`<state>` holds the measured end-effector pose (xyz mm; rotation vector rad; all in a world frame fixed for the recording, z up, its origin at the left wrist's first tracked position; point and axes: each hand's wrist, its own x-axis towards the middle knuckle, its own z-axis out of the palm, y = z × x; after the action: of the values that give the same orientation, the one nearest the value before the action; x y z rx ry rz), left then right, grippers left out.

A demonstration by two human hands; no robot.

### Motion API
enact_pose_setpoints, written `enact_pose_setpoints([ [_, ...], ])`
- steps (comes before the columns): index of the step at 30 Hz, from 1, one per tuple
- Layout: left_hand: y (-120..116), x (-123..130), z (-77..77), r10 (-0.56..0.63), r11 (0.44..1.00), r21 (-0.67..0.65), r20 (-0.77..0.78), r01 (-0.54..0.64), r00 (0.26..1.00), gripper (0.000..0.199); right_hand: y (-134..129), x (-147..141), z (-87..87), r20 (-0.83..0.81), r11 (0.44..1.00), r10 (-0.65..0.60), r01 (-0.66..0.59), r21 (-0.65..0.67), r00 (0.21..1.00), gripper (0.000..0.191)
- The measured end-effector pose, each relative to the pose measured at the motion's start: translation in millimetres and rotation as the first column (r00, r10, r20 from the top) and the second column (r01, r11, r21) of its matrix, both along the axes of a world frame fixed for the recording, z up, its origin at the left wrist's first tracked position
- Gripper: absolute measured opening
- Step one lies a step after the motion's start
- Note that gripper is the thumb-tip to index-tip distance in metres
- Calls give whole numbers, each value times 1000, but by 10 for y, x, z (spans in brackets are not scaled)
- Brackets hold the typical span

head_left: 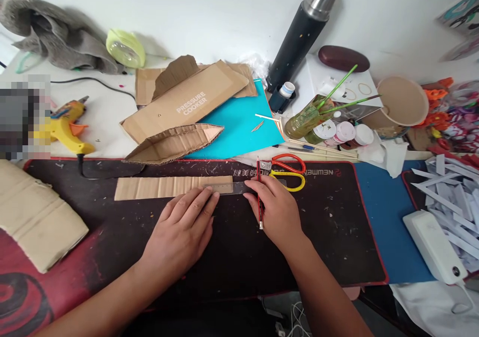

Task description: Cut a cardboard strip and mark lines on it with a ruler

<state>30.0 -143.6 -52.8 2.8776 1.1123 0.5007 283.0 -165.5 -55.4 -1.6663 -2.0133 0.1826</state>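
My left hand (183,227) lies with its fingers stretched out, fingertips pressing on a clear ruler (220,188). The ruler overlaps the right end of a cardboard strip (160,187) on the dark mat. A red and black pencil (258,197) is in my right hand (279,209), whose thumb and finger are at the ruler's right part. Just beyond that hand are scissors (290,172) with one red and one yellow handle. Behind the strip stands a boat-shaped cardboard piece (175,145) with raised sides.
A yellow glue gun (69,125) with a black cord sits at left, near folded cardboard (41,217). Behind are cardboard sheets (187,97) and blue paper (239,122). A tall flask (299,37), a brush jar (307,117) and paint pots (344,133) stand back right.
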Motion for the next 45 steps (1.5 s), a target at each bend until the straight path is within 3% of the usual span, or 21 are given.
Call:
enact_pose_setpoints([
  [28,-16,1,-22,-6,1000,-9,-28,5,1000,50,-14,4,1,-31,1000,-21,21,1,999,14],
  [45,-27,19,-13,-7,1000,2,-15,7,1000,44,-34,13,3,-33,1000,-15,16,15,999,13],
])
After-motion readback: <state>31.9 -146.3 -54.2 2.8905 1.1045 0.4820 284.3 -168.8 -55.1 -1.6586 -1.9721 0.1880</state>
